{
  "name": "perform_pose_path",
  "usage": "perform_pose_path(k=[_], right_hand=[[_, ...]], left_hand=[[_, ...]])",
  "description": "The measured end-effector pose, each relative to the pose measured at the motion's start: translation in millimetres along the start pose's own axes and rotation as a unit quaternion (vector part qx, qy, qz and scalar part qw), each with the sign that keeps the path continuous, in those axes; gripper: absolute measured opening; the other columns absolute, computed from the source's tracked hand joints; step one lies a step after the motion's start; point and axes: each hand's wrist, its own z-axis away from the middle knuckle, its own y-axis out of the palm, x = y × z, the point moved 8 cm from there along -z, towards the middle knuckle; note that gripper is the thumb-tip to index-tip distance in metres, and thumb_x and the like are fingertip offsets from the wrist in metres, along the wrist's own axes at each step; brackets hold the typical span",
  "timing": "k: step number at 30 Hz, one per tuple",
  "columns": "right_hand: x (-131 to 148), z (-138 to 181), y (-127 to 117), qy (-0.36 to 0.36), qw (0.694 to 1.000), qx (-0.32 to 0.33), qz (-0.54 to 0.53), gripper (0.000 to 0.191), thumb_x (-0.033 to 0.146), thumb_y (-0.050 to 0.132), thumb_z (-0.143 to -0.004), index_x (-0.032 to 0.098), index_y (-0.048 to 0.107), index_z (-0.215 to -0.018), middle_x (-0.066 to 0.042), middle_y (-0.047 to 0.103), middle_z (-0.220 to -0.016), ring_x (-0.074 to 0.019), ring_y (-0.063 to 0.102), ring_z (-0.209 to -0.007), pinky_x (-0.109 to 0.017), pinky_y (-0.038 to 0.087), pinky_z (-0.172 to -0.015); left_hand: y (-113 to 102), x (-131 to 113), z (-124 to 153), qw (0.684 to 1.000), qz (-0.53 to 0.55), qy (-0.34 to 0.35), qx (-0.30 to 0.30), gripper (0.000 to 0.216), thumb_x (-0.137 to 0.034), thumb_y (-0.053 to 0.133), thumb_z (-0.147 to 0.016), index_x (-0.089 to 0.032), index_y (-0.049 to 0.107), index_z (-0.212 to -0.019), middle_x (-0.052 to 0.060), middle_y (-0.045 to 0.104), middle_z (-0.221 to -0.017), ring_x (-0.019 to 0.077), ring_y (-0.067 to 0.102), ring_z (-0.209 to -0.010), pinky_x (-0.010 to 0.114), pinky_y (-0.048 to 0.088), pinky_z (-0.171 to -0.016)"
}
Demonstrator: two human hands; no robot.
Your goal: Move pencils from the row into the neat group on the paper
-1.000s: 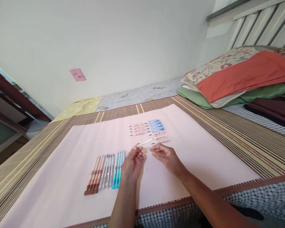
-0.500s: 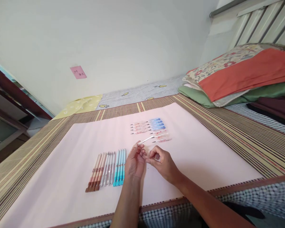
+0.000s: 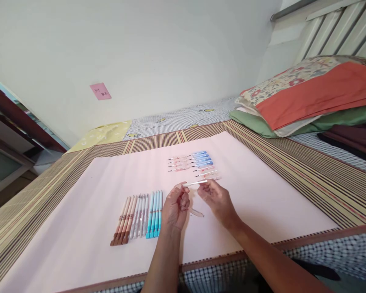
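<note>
Between my two hands is a thin white pen refill (image 3: 195, 184), held nearly level above the pink sheet. My left hand (image 3: 177, 205) is closed, with thumb and finger pinching the refill's left end. The fingertips of my right hand (image 3: 216, 199) are closed at its right end. A clear pen barrel (image 3: 197, 212) juts out beside my left hand's lower fingers; whether they grip it or it lies on the sheet, I cannot tell. Just beyond my hands lie several refills with patterned barrels (image 3: 205, 175), partly hidden by my right hand.
Rows of brown-and-pink pens (image 3: 124, 221), clear pens (image 3: 139, 215) and turquoise pens (image 3: 154, 213) lie left of my hands. Farther off are several blue-ended pens (image 3: 201, 158). The pink sheet (image 3: 88, 228) covers a striped mat (image 3: 271, 179); folded bedding (image 3: 317, 93) is piled at right.
My right hand has moved up from beside my left palm to the refill's right end. The refill has turned from slanting to nearly level. The clear barrel now shows.
</note>
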Motion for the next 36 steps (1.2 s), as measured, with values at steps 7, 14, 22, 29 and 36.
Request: perform_pose_path(k=[7,14,22,29,36], right_hand=[[15,-8,-21,-0.046,0.997,0.009,0.062,0.026,0.045,0.064,-0.092,0.021,0.072,-0.099,-0.006,0.071,-0.092,-0.0181,0.065,-0.074,-0.033,0.055,-0.070],[41,-3,-24,-0.245,0.926,-0.013,0.287,0.022,0.027,0.047,-0.102,0.023,0.068,-0.101,-0.009,0.072,-0.098,-0.0249,0.066,-0.097,-0.041,0.051,-0.088],[35,-8,-31,-0.253,0.895,-0.028,0.367,0.023,0.025,0.042,-0.104,0.022,0.064,-0.099,-0.009,0.071,-0.096,-0.0245,0.064,-0.091,-0.039,0.046,-0.083],[16,-17,-47,-0.148,0.961,-0.035,0.232,0.025,0.037,0.047,-0.101,0.023,0.068,-0.104,-0.009,0.072,-0.102,-0.0245,0.065,-0.095,-0.041,0.050,-0.086],[-32,-25,-44,0.122,0.976,0.017,-0.179,0.041,0.048,0.072,-0.082,0.021,0.071,-0.113,-0.005,0.067,-0.085,-0.0176,0.060,-0.073,-0.033,0.049,-0.062]], left_hand=[[10,9,2,0.998,-0.042,-0.036,0.019,0.034,-0.035,0.087,-0.069,-0.011,0.070,-0.087,0.001,0.065,-0.071,-0.0001,0.029,-0.041,0.017,0.016,-0.040],[1,7,-2,0.999,-0.036,-0.020,-0.001,0.033,-0.034,0.087,-0.067,-0.011,0.067,-0.080,0.002,0.067,-0.073,-0.0001,0.028,-0.041,0.018,0.016,-0.040],[-5,6,-4,1.000,-0.007,-0.019,-0.008,0.030,-0.031,0.087,-0.069,-0.011,0.066,-0.076,0.002,0.067,-0.073,-0.0003,0.030,-0.042,0.016,0.018,-0.039],[-13,10,-6,0.996,0.065,-0.052,-0.034,0.026,-0.025,0.086,-0.069,-0.011,0.065,-0.076,0.001,0.066,-0.073,0.0001,0.031,-0.044,0.014,0.021,-0.038],[-7,11,-4,0.997,0.048,-0.057,-0.016,0.034,-0.022,0.086,-0.069,-0.013,0.071,-0.098,0.000,0.064,-0.075,0.0007,0.031,-0.046,0.013,0.022,-0.039]])
